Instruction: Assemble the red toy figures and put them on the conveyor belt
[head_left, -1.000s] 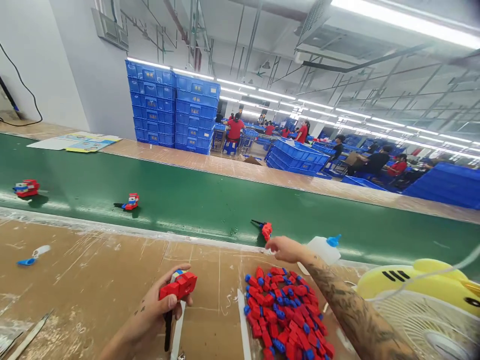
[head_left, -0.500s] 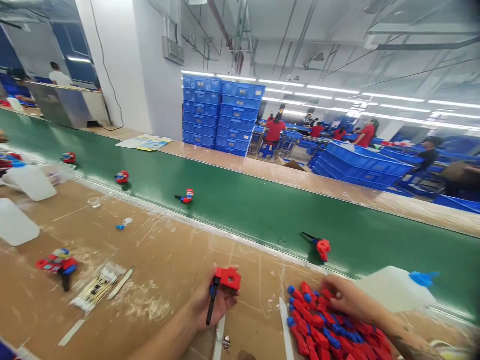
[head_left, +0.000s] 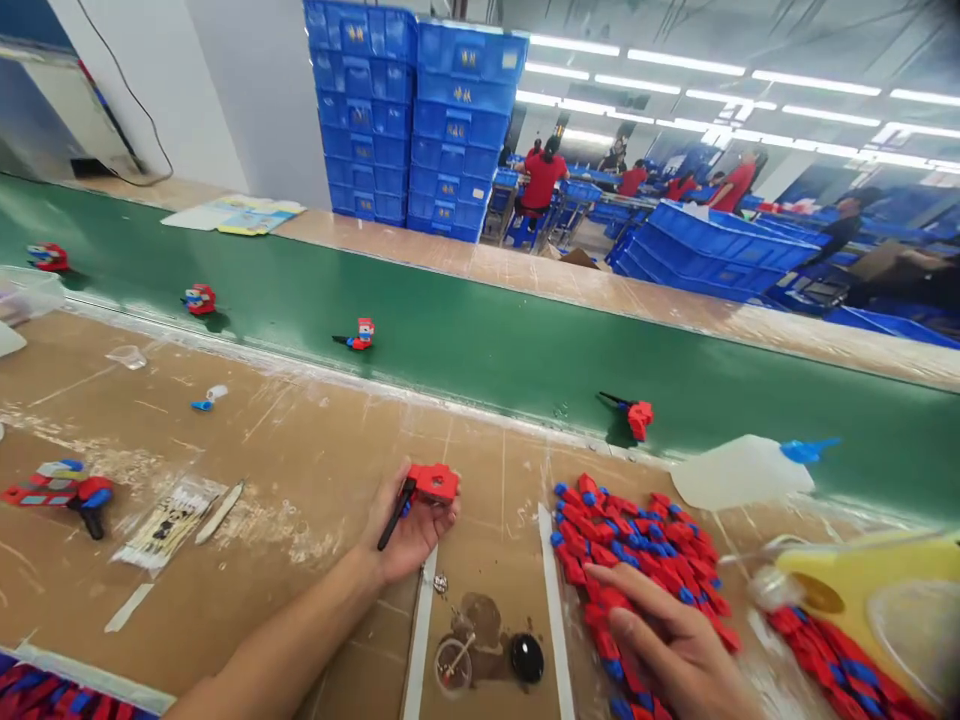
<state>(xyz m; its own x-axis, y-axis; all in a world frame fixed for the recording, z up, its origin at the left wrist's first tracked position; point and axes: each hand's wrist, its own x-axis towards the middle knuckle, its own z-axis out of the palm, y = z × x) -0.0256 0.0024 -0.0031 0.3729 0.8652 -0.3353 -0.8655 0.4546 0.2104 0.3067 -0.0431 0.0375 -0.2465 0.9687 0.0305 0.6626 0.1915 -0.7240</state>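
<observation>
My left hand (head_left: 409,525) lies palm up on the cardboard-covered bench (head_left: 300,450), gripping a red toy part (head_left: 435,483) with a black rod (head_left: 396,513) sticking out of it. My right hand (head_left: 667,640) rests on a heap of small red and blue plastic parts (head_left: 637,535), fingers spread, with no single piece clearly held. Between the hands stand a white strip (head_left: 551,600) and a dark round object (head_left: 527,658). An assembled red-and-blue toy (head_left: 67,490) lies far left on the bench.
A green conveyor belt (head_left: 480,360) runs behind the bench carrying several red toys. A white bottle with a blue cap (head_left: 739,472) lies at its edge, and a yellow fan (head_left: 870,610) stands at right. Stacked blue crates (head_left: 405,120) and co-workers in red shirts fill the background.
The view has swung left. My right hand has come from the belt edge down onto the heap. My left hand has turned the red part, and its black rod now points down-left.
</observation>
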